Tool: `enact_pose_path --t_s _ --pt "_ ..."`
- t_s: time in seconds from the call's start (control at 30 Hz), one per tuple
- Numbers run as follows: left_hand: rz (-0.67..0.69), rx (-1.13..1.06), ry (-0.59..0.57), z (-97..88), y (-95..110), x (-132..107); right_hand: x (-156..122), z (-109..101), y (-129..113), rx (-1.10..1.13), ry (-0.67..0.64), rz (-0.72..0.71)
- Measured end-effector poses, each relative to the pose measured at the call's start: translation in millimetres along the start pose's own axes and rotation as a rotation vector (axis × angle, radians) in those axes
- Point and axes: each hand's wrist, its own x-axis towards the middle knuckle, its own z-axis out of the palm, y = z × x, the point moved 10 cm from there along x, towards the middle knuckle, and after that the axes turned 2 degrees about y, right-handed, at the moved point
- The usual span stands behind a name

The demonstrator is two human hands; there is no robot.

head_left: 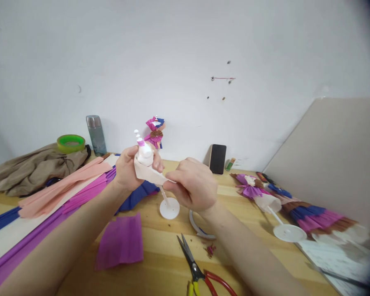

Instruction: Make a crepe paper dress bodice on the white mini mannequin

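Note:
My left hand [126,167] is wrapped around a small white dress form [145,154], which tilts above the table. A purple band circles its neck, and its stem runs down to a round white base [169,209]. A cream paper strip [150,174] lies around the lower body of the form. My right hand [195,185] pinches the strip's free end between thumb and bent forefinger, pulled out to the right. Below my hands a purple crepe paper piece [121,240] lies flat. Scissors [195,265] with red and yellow handles rest near my right forearm, blades apart.
A roll of tape [200,228] lies partly under my right wrist. Crepe paper strips [68,187] cover the left side. A flask [96,135], a green tape roll [70,143] and a phone [218,159] are near the wall. Dressed forms [249,185] lie at right.

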Motion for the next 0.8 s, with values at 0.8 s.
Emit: enact_pose_path --t_s 0.8 --pt "-0.030 -0.034 0.165 -5.9 -7 -2 -41 23 97 0.671 0.273 0.949"
